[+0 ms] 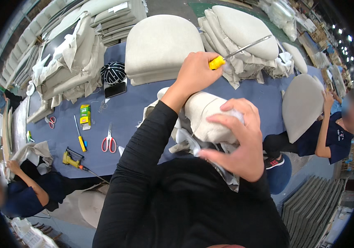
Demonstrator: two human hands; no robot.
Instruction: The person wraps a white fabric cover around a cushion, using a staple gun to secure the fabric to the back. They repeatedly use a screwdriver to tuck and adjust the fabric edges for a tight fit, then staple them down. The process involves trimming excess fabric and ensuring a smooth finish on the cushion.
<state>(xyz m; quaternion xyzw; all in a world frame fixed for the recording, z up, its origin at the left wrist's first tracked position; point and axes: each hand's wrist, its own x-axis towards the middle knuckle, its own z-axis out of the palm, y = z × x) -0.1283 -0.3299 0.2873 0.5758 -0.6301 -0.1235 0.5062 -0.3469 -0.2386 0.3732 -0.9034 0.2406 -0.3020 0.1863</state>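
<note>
My left hand (195, 74) is raised over the table, its fingers wrapped round the yellow handle (216, 63) of a screwdriver (247, 46). The long metal shaft points away to the far right. Below it lies a beige fabric cushion piece (208, 118), bunched and folded in front of my body, with white padding and clear plastic (189, 140) at its near side. My right hand (243, 142) hovers at that piece's right side, thumb and fingers curved and apart. Whether its fingertips touch the fabric, I cannot tell.
On the blue table (144, 103) lie red-handled scissors (109, 142), another screwdriver (80, 134), a staple gun (75, 159), a green-yellow box (85, 117), a phone (116, 89) and a patterned cap (113, 73). Beige cushions (164, 45) stand stacked behind. Co-workers sit left and right (333, 132).
</note>
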